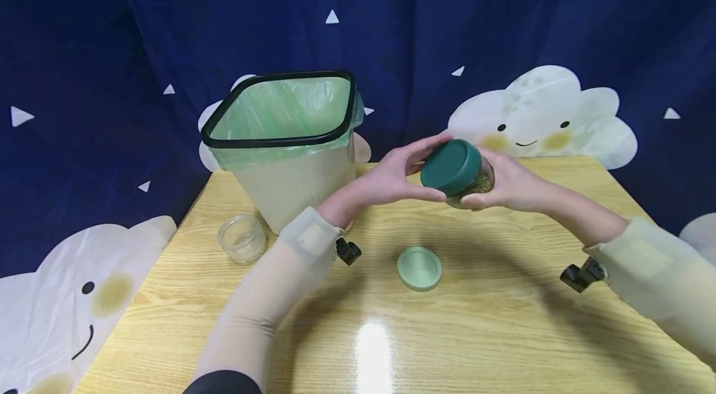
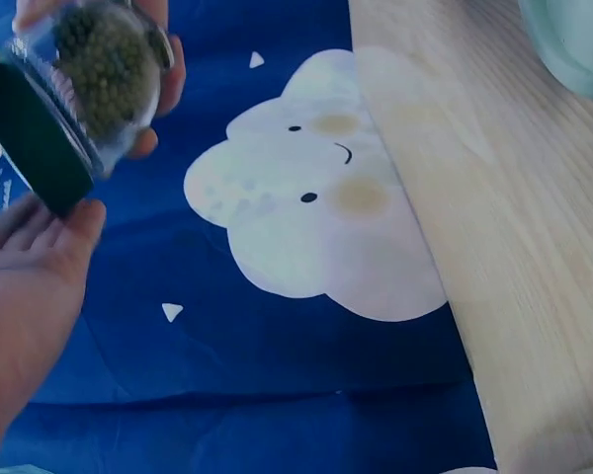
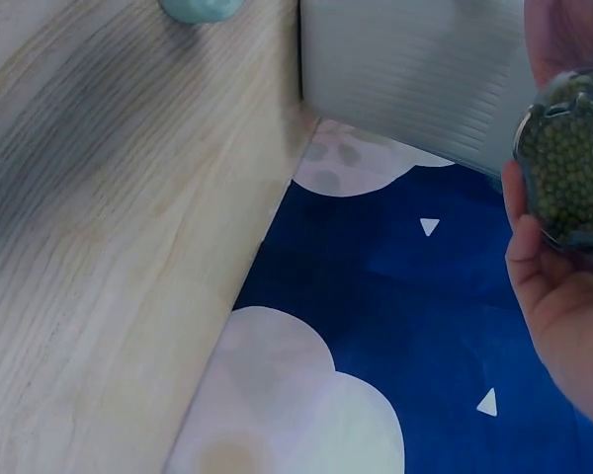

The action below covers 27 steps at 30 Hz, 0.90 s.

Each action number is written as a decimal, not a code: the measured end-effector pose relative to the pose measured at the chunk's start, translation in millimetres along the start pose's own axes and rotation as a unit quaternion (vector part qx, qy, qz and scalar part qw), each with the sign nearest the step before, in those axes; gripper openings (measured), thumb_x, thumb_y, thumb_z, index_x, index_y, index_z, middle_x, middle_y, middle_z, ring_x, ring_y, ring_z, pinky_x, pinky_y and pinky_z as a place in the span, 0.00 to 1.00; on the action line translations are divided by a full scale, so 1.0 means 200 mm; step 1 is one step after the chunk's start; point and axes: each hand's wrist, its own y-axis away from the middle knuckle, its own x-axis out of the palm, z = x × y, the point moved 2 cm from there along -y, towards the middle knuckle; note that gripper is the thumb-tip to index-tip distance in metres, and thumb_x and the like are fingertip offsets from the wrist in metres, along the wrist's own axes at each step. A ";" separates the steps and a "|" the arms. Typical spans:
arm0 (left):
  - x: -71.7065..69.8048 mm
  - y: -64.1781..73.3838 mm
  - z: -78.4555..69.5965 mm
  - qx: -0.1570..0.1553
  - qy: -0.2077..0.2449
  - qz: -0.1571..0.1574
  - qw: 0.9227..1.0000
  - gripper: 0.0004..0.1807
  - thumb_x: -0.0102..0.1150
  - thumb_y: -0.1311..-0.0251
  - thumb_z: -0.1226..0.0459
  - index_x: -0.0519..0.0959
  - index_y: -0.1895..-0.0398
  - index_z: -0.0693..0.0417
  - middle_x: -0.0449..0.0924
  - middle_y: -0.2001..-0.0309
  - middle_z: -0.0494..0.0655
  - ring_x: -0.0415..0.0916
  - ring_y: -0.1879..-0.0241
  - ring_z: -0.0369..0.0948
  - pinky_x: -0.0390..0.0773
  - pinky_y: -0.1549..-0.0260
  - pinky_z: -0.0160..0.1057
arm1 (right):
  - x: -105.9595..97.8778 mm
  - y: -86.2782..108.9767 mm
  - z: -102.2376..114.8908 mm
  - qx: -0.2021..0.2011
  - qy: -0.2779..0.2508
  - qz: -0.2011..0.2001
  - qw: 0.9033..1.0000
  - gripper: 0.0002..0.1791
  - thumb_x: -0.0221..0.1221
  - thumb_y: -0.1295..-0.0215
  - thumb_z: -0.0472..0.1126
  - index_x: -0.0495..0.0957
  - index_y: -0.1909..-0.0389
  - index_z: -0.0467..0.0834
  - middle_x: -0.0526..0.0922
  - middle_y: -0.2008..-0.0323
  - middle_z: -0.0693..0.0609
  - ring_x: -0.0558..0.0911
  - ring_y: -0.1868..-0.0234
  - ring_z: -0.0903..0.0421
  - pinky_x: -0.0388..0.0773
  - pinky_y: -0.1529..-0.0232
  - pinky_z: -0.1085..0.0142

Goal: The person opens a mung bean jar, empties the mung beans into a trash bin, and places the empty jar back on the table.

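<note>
A glass jar [image 3: 573, 163] of small green beans, likely mung beans, is held tilted above the table. Its dark green lid [image 1: 450, 165] faces left and toward me. My right hand [image 1: 506, 183] grips the jar's glass body near its base. Around the lid curls my left hand [image 1: 391, 176], thumb along the lower edge and fingers at the upper one. In the left wrist view the lid still sits on the jar's mouth. Below both hands, a pale green round lid [image 1: 419, 268] lies on the table.
A bin [image 1: 285, 183] with a black rim and green liner stands at the back left of the wooden table [image 1: 475, 332]. Beside its base sits a small clear glass jar [image 1: 242, 238] without a lid. A blue curtain [image 1: 391, 21] with clouds hangs behind.
</note>
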 end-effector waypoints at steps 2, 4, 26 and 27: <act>0.00 0.00 0.00 0.020 0.020 0.009 1.000 0.49 0.70 0.51 0.76 0.56 0.26 0.60 0.62 0.30 0.54 0.63 0.35 0.33 0.66 0.39 0.35 | 0.00 0.01 0.00 -0.003 0.001 -0.002 1.000 0.41 0.70 0.49 0.33 0.63 0.34 0.34 0.79 0.51 0.41 0.79 0.54 0.58 0.80 0.58 0.66; 0.00 0.00 0.01 0.030 0.032 0.011 0.999 0.48 0.70 0.52 0.78 0.56 0.26 0.62 0.61 0.30 0.55 0.63 0.35 0.33 0.67 0.39 0.36 | 0.00 0.01 0.01 -0.010 0.001 -0.006 1.000 0.41 0.70 0.50 0.33 0.63 0.34 0.34 0.79 0.52 0.40 0.78 0.54 0.59 0.78 0.57 0.68; 0.01 0.02 -0.01 -0.017 -0.028 -0.047 0.998 0.45 0.72 0.48 0.69 0.59 0.27 0.57 0.63 0.30 0.48 0.63 0.36 0.32 0.64 0.39 0.31 | 0.02 -0.01 0.03 -0.008 0.005 -0.013 1.000 0.44 0.71 0.50 0.33 0.61 0.32 0.35 0.78 0.47 0.41 0.75 0.49 0.60 0.69 0.47 0.74; 0.02 0.02 -0.01 -0.024 -0.034 -0.049 0.998 0.45 0.72 0.48 0.67 0.59 0.27 0.56 0.63 0.30 0.47 0.63 0.36 0.32 0.64 0.39 0.31 | 0.02 -0.01 0.03 -0.007 0.005 -0.015 1.000 0.44 0.71 0.50 0.33 0.61 0.32 0.34 0.77 0.47 0.41 0.75 0.48 0.61 0.68 0.47 0.74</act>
